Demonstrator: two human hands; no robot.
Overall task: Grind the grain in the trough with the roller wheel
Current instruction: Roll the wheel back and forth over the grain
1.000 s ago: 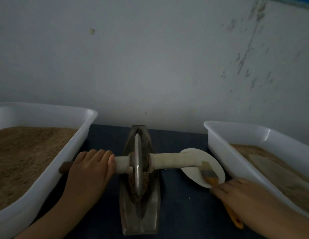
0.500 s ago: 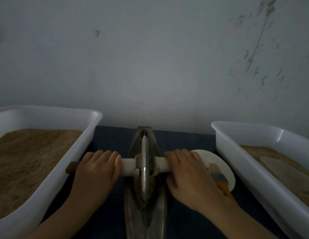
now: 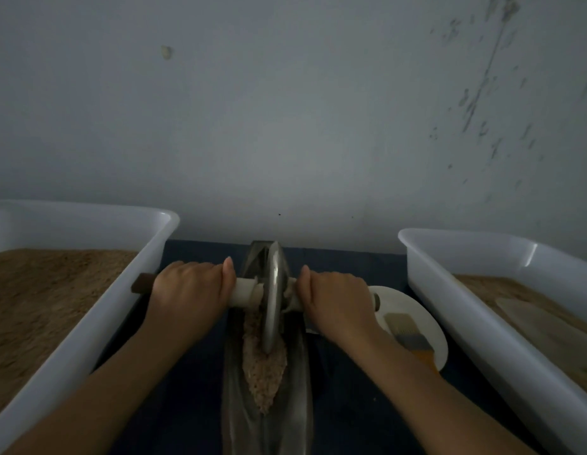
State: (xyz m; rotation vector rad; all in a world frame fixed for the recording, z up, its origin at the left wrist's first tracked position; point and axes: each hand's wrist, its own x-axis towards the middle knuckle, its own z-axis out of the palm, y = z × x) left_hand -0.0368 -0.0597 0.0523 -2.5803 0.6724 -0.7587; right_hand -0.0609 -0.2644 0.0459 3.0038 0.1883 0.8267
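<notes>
A narrow boat-shaped metal trough (image 3: 234,399) lies lengthwise in front of me on a dark blue table. Brownish grain (image 3: 264,372) fills its channel near the middle. The metal roller wheel (image 3: 273,290) stands upright in the far part of the trough, its edge in the grain. A white-wrapped axle (image 3: 244,292) runs through it with a brown wooden end (image 3: 141,285) at the left. My left hand (image 3: 188,295) grips the axle left of the wheel. My right hand (image 3: 334,298) grips it on the right.
A white tub (image 3: 121,300) of brown meal stands at the left, close to my left hand. Another white tub (image 3: 456,310) with meal is at the right. Between it and the trough a white plate (image 3: 413,307) carries a brush (image 3: 407,333). A grey wall rises behind.
My right hand left the brush on the plate and took hold of the right side of the axle. Both hands then pushed the wheel away toward the trough's far end.
</notes>
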